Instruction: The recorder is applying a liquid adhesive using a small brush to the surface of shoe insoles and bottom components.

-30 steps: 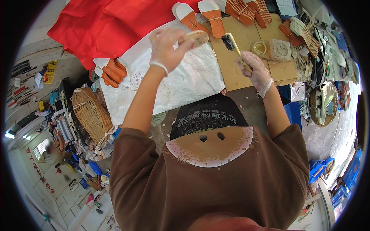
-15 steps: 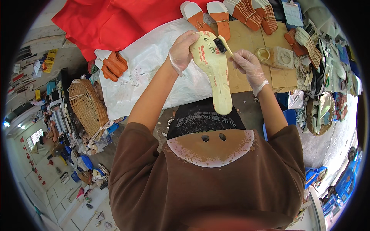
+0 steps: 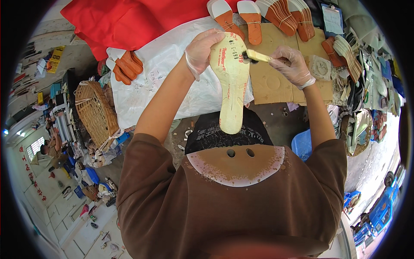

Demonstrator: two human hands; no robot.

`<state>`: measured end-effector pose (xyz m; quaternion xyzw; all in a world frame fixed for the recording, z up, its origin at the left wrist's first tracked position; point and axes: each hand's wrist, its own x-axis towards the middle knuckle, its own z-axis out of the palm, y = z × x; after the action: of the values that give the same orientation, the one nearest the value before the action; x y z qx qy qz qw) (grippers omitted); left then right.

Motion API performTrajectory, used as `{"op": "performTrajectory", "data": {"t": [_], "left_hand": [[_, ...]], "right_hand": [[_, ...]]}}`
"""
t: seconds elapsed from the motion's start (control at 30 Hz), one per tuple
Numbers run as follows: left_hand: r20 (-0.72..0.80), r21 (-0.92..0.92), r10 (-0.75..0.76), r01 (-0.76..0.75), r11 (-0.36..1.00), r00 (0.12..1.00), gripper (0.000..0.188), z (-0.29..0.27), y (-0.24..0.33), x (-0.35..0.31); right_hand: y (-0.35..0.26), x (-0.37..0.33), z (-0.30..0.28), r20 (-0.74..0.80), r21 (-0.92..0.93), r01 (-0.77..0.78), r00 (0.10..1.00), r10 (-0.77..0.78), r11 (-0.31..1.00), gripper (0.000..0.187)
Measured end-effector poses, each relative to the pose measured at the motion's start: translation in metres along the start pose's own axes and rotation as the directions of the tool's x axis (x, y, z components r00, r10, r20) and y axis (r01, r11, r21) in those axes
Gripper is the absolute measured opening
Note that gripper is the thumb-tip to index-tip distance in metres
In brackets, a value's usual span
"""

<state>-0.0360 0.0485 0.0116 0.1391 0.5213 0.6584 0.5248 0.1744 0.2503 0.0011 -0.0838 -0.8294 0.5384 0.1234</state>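
Note:
My left hand point(image 3: 201, 51), in a clear glove, grips the wide end of a pale yellow insole point(image 3: 231, 86) by its left edge. The insole hangs upright above the table's near edge, its narrow end toward me. Red and black print marks its face. My right hand point(image 3: 293, 65), gloved too, is closed round the pale handle of a brush point(image 3: 258, 56). Dark bristles meet the insole's right edge at the wide part; how hard they press cannot be seen.
White plastic sheeting point(image 3: 148, 82), brown cardboard point(image 3: 269, 88) and red cloth point(image 3: 125, 21) cover the table. Bundled tan insoles point(image 3: 276, 15) line the far side, more point(image 3: 128, 67) lie left. A squat block-like container point(image 3: 320, 67) sits right. A wicker basket point(image 3: 95, 114) stands left.
The brush has swung from upright over the insole's face to lying sideways at its right edge. My right hand moved right, and the insole's narrow end shifted left.

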Motion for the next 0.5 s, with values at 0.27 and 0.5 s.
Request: {"op": "performTrajectory", "data": {"t": [0.27,0.5], "left_hand": [[-0.030,-0.171,0.004,-0.009,0.985,1.000,0.026,-0.025,0.014,0.004],[-0.261,-0.273,0.052,-0.125,0.954,0.964,0.030,-0.037,0.031,-0.015]], "right_hand": [[-0.016,-0.026,0.002,0.295,0.071,0.025,0.954,-0.045,0.997,0.016],[0.023,-0.064,-0.018,0.132,0.280,-0.339,0.940,0.313,0.898,0.012]]}}
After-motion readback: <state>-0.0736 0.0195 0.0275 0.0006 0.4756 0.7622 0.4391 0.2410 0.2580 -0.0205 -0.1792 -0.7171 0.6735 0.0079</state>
